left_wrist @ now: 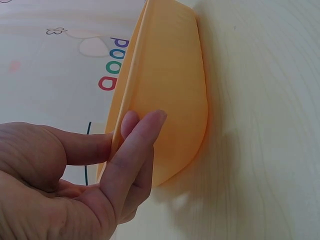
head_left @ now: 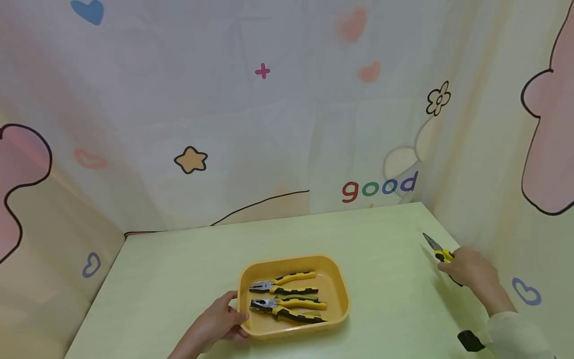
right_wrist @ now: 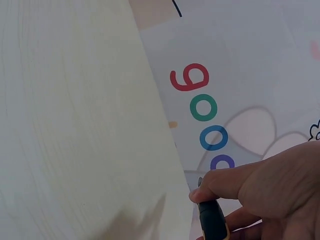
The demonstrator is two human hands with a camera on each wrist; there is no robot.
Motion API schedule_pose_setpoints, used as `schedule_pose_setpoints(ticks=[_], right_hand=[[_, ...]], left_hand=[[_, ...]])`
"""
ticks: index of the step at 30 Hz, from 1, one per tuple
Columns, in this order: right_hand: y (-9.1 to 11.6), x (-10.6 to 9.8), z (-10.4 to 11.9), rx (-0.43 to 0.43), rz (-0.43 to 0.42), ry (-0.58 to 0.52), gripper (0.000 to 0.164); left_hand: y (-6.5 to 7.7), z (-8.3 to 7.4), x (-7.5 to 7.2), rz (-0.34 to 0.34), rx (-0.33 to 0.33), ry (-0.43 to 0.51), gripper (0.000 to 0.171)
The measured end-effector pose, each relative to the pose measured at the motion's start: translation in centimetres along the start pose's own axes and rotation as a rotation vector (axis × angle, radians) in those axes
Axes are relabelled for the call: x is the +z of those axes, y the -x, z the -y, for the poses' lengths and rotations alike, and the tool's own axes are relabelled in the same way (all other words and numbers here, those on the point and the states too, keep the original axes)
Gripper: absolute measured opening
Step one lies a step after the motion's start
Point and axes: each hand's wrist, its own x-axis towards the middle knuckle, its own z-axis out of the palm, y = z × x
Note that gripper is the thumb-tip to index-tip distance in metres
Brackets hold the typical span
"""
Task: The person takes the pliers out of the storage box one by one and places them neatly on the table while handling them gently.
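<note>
A yellow-orange tray (head_left: 339,299) stands on the table in the head view. Inside lie two pairs of yellow-and-black combination pliers (head_left: 293,316), jaws to the left. My left hand (head_left: 215,319) pinches the tray's left rim, thumb on the inner side and fingers underneath outside, as the left wrist view also shows on the tray wall (left_wrist: 170,75). Over at the table's right edge, my right hand (head_left: 475,271) holds long-nose pliers (head_left: 444,256) by the handles, tip pointing away to the upper left. In the right wrist view only a dark handle (right_wrist: 213,220) shows clearly; the fingers hide the rest.
The pale green table (head_left: 179,269) runs back to a printed curtain (head_left: 278,149) with hearts, a star and the word "good". Curtain sides rise close at the left and right table edges. A black piece (head_left: 471,341) sits by my right wrist.
</note>
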Motion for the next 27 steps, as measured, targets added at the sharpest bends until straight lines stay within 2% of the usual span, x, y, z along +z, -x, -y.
schedule_pose_setpoints(ticks=[8, 15, 27], right_hand=[[-0.1, 0.7, -0.3, -0.022, -0.011, 0.016, 0.041], [-0.2, 1.6, -1.1, -0.008, -0.002, -0.013, 0.043], [-0.4, 2.0, -1.3, 0.000, 0.015, -0.037, 0.037]], left_hand=[[0.1, -0.1, -0.1, 0.002, 0.000, 0.001, 0.063], [0.1, 0.0, 0.0, 0.007, -0.003, -0.001, 0.062], [0.0, 0.1, -0.2, 0.016, 0.004, 0.005, 0.064]])
